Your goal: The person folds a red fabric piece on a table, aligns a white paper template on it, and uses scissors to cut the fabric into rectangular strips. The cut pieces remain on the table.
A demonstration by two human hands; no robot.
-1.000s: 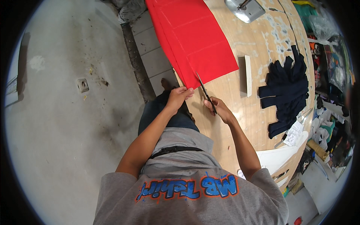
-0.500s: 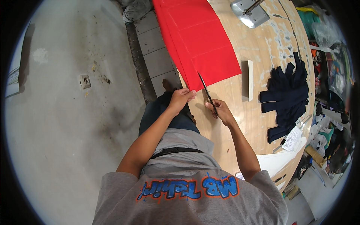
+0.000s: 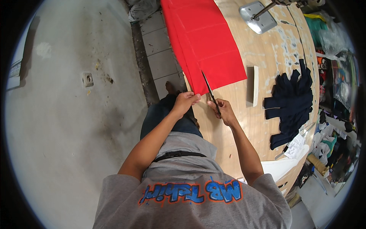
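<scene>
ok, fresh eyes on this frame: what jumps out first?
The bright red cloth, upper middle on the wooden table, its near corner at the left hand. Then the black scissors over its near edge, in the right hand. Off right, a heap of navy fabric pieces.

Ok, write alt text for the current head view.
A person's right hand holds dark scissors with a blade over red fabric, while the left hand pinches the fabric's near corner. Navy fabric pieces lie to the right on the wooden table.
</scene>
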